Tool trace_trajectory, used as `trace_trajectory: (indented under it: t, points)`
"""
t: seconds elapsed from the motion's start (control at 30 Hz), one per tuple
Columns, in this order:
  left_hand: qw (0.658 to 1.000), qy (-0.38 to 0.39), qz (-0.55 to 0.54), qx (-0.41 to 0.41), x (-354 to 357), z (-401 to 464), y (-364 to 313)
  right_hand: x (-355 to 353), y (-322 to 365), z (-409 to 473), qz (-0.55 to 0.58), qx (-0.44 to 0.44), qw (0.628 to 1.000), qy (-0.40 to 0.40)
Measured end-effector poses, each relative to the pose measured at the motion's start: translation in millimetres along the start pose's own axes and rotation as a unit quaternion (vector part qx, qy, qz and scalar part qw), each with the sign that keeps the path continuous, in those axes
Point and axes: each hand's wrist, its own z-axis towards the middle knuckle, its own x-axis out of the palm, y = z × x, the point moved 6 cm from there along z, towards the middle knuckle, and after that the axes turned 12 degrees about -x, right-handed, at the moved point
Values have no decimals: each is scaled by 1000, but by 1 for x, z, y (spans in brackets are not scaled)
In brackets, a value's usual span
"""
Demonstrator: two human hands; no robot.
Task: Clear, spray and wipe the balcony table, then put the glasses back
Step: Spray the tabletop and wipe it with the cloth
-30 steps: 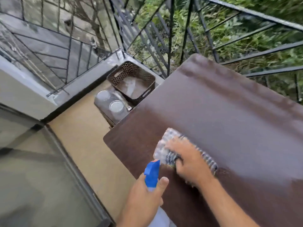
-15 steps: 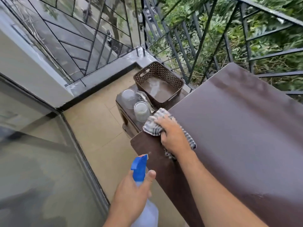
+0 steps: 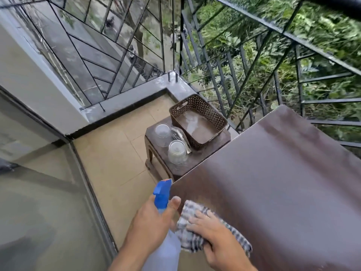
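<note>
The dark brown balcony table (image 3: 273,182) fills the right side of the view. My right hand (image 3: 216,241) presses a checked cloth (image 3: 190,214) flat on the table's near left edge. Just left of it, my left hand (image 3: 150,229) grips a clear spray bottle (image 3: 166,253) with a blue trigger head (image 3: 162,192), held off the table's edge. Two clear glasses (image 3: 162,132) (image 3: 176,151) stand on a low brown stool (image 3: 156,159) beyond the table's left corner.
A brown perforated basket (image 3: 197,106) sits on the stool behind the glasses, with a metal utensil (image 3: 180,135) lying between them. Black railing (image 3: 214,61) borders the far side. A glass sliding door (image 3: 39,202) is at left, tiled floor (image 3: 117,153) between.
My right hand has slid the cloth from the table's far left corner back toward me along the left edge. The left hand with the bottle has moved closer to the table.
</note>
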Motion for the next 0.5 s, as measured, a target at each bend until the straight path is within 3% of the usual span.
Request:
trace_trajectory:
  t: [0.3,0.5]
  points:
    - [997,-76,-4,-14,-27,-44,0,12,-15,97,5,21,1000,14]
    - [995,-93,-24,-13,-21,-90,2,5,3,10,5,9,1000,9]
